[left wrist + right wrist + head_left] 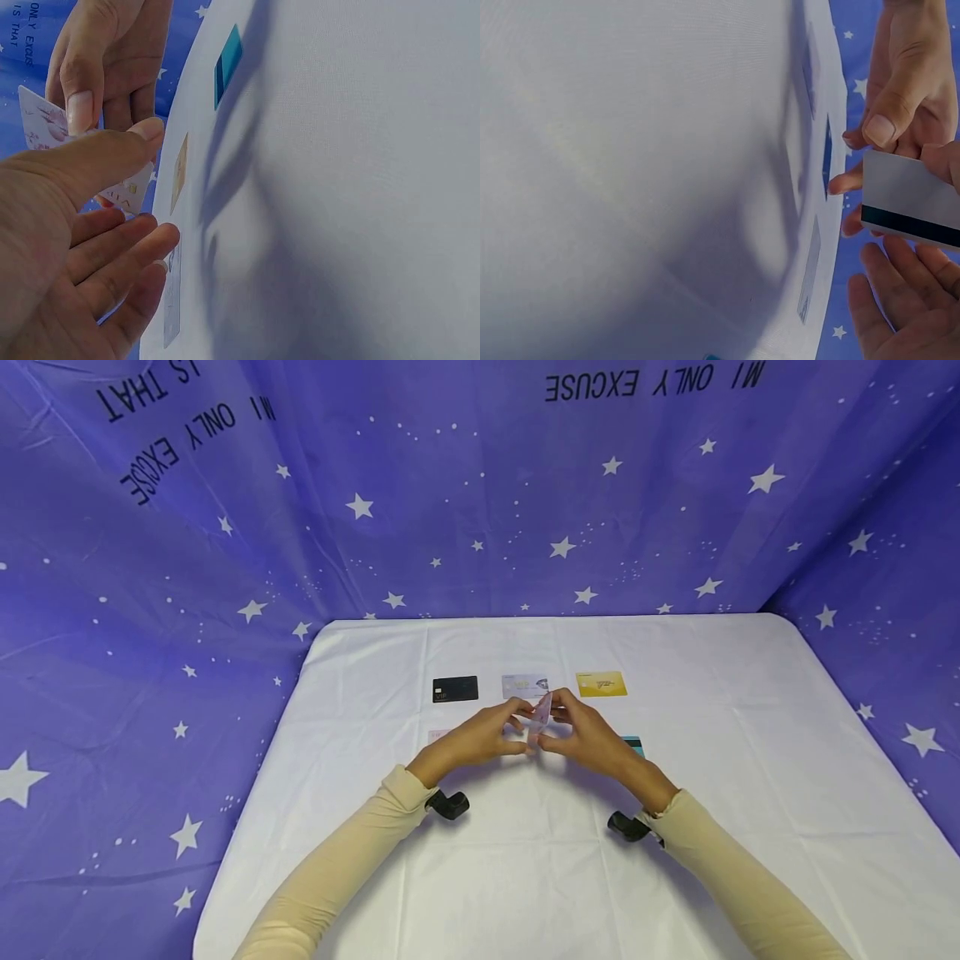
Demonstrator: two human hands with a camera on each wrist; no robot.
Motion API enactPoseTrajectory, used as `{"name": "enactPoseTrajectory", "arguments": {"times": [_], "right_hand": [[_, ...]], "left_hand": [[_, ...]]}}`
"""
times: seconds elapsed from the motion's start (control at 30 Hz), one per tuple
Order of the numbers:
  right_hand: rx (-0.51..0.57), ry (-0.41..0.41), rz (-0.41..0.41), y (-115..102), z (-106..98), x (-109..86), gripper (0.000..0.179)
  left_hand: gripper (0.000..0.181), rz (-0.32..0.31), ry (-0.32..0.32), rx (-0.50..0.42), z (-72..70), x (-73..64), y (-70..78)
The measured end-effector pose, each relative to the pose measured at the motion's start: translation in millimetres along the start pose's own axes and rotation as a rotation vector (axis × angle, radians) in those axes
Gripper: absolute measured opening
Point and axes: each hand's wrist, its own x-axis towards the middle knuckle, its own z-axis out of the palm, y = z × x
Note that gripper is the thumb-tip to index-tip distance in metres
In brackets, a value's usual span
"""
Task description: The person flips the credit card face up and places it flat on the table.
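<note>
A pale pink flowered card stands on edge between both hands, above the white table. My right hand pinches it, thumb and fingertips at its edges. My left hand is close against its printed side with fingers spread; whether they touch the card is hard to tell. In the left wrist view the left thumb crosses in front of the printed face. The right wrist view shows the card's plain back with a dark stripe.
Behind the hands lie a black card, a silvery card and a yellow card. A pinkish card is partly hidden by the left hand, a teal striped card by the right. A starry purple curtain surrounds the table.
</note>
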Motion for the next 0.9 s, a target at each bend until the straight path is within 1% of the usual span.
{"name": "enactPoseTrajectory", "arguments": {"times": [0.1, 0.2, 0.33, 0.47, 0.63, 0.73, 0.9], "right_hand": [[0.004, 0.003, 0.000, 1, 0, -0.3, 0.052], [0.023, 0.003, 0.019, 2, -1, -0.8, 0.053], [0.020, 0.003, 0.041, 1, -2, -1.8, 0.056], [-0.040, 0.031, 0.038, 1, -3, -2.5, 0.058], [-0.126, 0.077, 0.023, 4, -3, -4.0, 0.068], [-0.154, 0.093, -0.005, 6, -4, -4.0, 0.071], [-0.223, 0.112, -0.035, 11, -7, -4.0, 0.067]], "left_hand": [[0.058, 0.004, 0.010, 0.012, -1.1, -0.3, -1.1], [0.059, 0.013, 0.019, 0.026, -2.4, -0.7, -2.5], [0.058, 0.023, 0.030, 0.042, -4.6, -1.7, -3.3], [0.056, 0.009, 0.045, 0.042, -7.4, -3.9, -3.7], [0.055, -0.007, 0.069, 0.054, -10.0, -7.0, -5.9], [0.054, -0.025, 0.079, 0.088, -11.3, -9.1, -7.4], [0.055, -0.059, 0.079, 0.157, -13.0, -11.0, -8.2]]}}
